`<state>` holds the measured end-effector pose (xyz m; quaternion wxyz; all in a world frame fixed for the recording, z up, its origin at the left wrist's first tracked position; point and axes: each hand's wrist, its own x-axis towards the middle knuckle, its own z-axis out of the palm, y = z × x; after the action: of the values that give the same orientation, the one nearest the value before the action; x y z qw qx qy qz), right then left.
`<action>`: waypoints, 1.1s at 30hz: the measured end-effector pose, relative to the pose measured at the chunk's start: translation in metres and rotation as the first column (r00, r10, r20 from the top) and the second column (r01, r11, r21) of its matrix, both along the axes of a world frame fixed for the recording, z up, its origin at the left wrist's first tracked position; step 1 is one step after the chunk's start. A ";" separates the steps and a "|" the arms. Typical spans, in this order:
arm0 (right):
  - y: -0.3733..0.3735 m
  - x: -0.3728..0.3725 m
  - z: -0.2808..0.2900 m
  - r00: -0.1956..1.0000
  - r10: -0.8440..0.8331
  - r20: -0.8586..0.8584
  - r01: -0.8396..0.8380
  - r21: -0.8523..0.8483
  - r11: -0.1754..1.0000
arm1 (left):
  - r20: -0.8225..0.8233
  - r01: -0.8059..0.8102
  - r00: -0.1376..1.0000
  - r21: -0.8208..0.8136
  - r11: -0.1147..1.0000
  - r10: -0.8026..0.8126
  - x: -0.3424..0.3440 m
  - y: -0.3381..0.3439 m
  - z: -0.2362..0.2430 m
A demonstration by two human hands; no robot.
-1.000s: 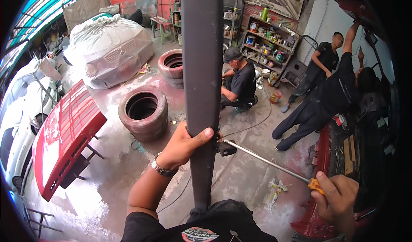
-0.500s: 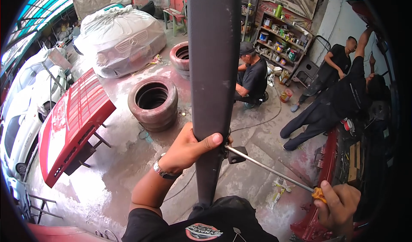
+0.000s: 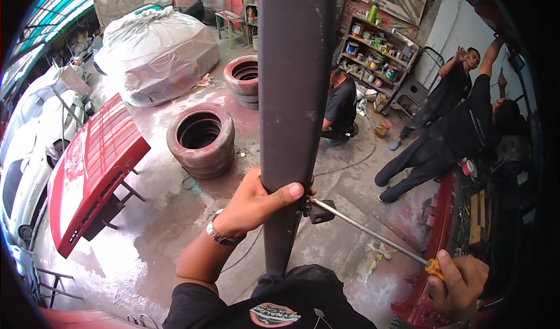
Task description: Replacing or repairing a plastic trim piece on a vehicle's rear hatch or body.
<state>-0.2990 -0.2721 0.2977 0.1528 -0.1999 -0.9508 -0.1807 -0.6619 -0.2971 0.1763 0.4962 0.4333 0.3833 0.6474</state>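
Observation:
A long dark grey, board-like panel (image 3: 293, 84) rises upright before me, from my lap past the top of the view. My left hand (image 3: 256, 203) is closed around its lower part, thumb across the front face and the other fingers hidden behind. In my right hand (image 3: 458, 279) is the orange handle of a long screwdriver (image 3: 373, 234). Its shaft slants up and left, and the tip meets the panel's right edge beside my left thumb. A small black block-shaped fitting (image 3: 321, 211) sticks out from that edge, just under the shaft.
Stacked tires (image 3: 201, 139) stand left of the panel, near a red body panel (image 3: 96, 171) on a stand. Behind is a plastic-covered car (image 3: 157, 54). A crouching person (image 3: 341, 104) and two standing people (image 3: 449, 136) are at right, by a shelf of cans (image 3: 379, 54).
The view has shifted slightly, so the background sits a little further left. One standing person has raised a hand. My hands keep their hold, with the screwdriver tip at the same edge.

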 end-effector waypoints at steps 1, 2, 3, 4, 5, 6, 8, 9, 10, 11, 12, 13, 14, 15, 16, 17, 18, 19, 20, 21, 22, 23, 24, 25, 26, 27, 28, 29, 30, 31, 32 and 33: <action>0.001 0.000 -0.001 1.000 -0.006 0.003 0.006 -0.009 1.000 | 0.002 0.000 1.000 -0.004 1.000 0.000 0.000 0.001 -0.002; 0.002 0.000 -0.002 1.000 -0.007 0.005 0.007 -0.013 1.000 | -0.003 0.005 1.000 0.021 1.000 -0.005 0.000 0.002 -0.003; 0.003 0.000 -0.003 1.000 -0.003 0.002 0.003 -0.012 1.000 | -0.008 0.010 1.000 0.044 0.999 -0.010 0.000 0.003 -0.005; 0.003 0.000 -0.002 1.000 0.001 -0.001 -0.001 -0.009 1.000 | -0.006 0.009 1.000 0.043 0.999 -0.009 0.001 0.002 -0.004; 0.002 0.000 -0.001 1.000 0.002 0.001 -0.002 -0.011 1.000 | -0.011 -0.003 1.000 0.038 0.999 0.003 0.003 0.002 -0.003; 0.002 0.001 0.000 1.000 0.003 0.009 -0.003 0.005 1.000 | -0.016 -0.014 1.000 0.032 0.999 0.015 0.005 0.002 -0.002; 0.001 0.000 0.007 1.000 0.007 0.020 -0.007 0.017 1.000 | -0.036 -0.034 0.999 0.021 0.999 0.035 0.008 0.003 -0.002; 0.001 -0.005 0.015 0.999 0.030 0.025 -0.029 -0.042 0.999 | -0.058 -0.053 0.997 0.012 0.999 0.054 0.009 0.002 -0.003; 0.001 -0.010 0.020 0.998 0.051 0.029 -0.048 -0.099 0.994 | -0.054 -0.053 0.997 0.009 0.999 0.054 0.008 0.003 -0.003; -0.001 -0.012 0.022 0.998 0.051 0.033 -0.048 -0.104 0.993 | -0.096 -0.040 0.995 -0.022 0.999 0.038 0.007 0.004 -0.003; -0.002 -0.014 0.022 0.999 0.036 0.015 -0.034 -0.112 0.993 | -0.136 -0.028 0.990 -0.054 0.998 0.020 0.006 0.004 -0.003; -0.003 -0.016 0.023 1.000 0.020 -0.002 -0.020 -0.120 0.993 | -0.132 -0.029 0.991 -0.058 0.998 0.021 0.007 0.005 -0.003; -0.003 -0.016 0.025 1.000 0.021 0.002 -0.021 -0.125 0.992 | -0.159 -0.042 0.987 -0.053 0.998 0.033 0.008 0.005 -0.002; -0.004 -0.016 0.026 0.999 0.032 0.028 -0.030 -0.089 0.996 | -0.186 -0.054 0.982 -0.048 0.997 0.044 0.009 0.006 -0.001; -0.006 -0.016 0.026 0.998 0.041 0.056 -0.038 -0.054 0.998 | -0.180 -0.053 0.983 -0.056 0.997 0.042 0.011 0.006 -0.001; -0.007 -0.011 0.023 0.997 0.041 0.063 -0.038 -0.063 0.997 | -0.178 -0.087 0.980 -0.016 0.996 0.083 0.013 0.007 -0.001; -0.008 -0.001 0.018 0.996 0.003 0.094 -0.004 0.005 1.000 | -0.175 -0.122 0.977 0.023 0.992 0.124 0.014 0.006 -0.002; -0.007 0.003 0.015 0.992 -0.038 0.119 0.029 0.076 0.997 | -0.175 -0.120 0.977 0.015 0.993 0.121 0.015 0.006 -0.002; -0.006 0.006 0.015 0.992 -0.039 0.121 0.030 0.068 0.997 | -0.167 -0.112 0.979 0.026 0.993 0.115 0.015 0.005 -0.002; -0.005 0.006 0.016 0.994 -0.061 0.086 0.063 -0.022 0.998 | -0.160 -0.105 0.981 0.036 0.994 0.110 0.016 0.005 -0.003; -0.004 0.007 0.018 0.994 -0.090 0.054 0.096 -0.111 0.989 | -0.158 -0.101 0.982 0.027 0.995 0.104 0.016 0.004 -0.002; -0.003 0.008 0.020 0.994 -0.095 0.058 0.101 -0.119 0.988 | -0.161 -0.092 0.982 0.021 0.996 0.094 0.017 0.002 0.000; -0.002 0.010 0.022 0.991 -0.106 0.085 0.116 -0.117 0.986 | -0.164 -0.084 0.983 0.015 0.996 0.085 0.018 0.001 0.001; -0.001 0.011 0.025 0.987 -0.117 0.114 0.131 -0.116 0.985 | -0.161 -0.080 0.984 0.005 0.997 0.079 0.020 0.000 0.004; -0.001 0.012 0.029 0.982 -0.150 0.113 0.173 -0.228 0.958 | -0.152 -0.083 0.985 0.020 0.996 0.085 0.023 -0.001 0.007; 0.000 0.010 0.029 0.981 -0.155 0.118 0.179 -0.237 0.955 | -0.142 -0.086 0.986 0.035 0.996 0.090 0.024 -0.001 0.008; 0.001 0.007 0.028 0.984 -0.156 0.086 0.174 -0.284 0.943 | -0.138 -0.085 0.987 0.026 0.996 0.087 0.024 -0.001 0.009; 0.001 0.006 0.027 0.986 -0.160 0.054 0.168 -0.330 0.929 | -0.153 -0.088 0.984 0.027 0.996 0.091 0.024 -0.001 0.009; -0.001 0.009 0.026 0.985 -0.163 0.059 0.173 -0.337 0.926 | -0.167 -0.090 0.982 0.030 0.995 0.094 0.024 0.000 0.009; -0.004 0.012 0.024 0.977 -0.195 0.087 0.212 -0.301 0.930 | -0.164 -0.095 0.982 0.022 0.995 0.097 0.023 -0.001 0.008; -0.006 0.014 0.022 0.967 -0.227 0.113 0.250 -0.263 0.932 | -0.163 -0.098 0.981 0.032 0.995 0.102 0.022 -0.001 0.007; -0.004 0.016 0.020 0.968 -0.222 0.118 0.246 -0.269 0.931 | -0.162 -0.101 0.981 0.041 0.994 0.107 0.020 -0.001 0.006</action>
<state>-0.2828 -0.2766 0.3181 0.0593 -0.3235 -0.9418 -0.0692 -0.6415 -0.2982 0.1821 0.4213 0.4725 0.4343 0.6408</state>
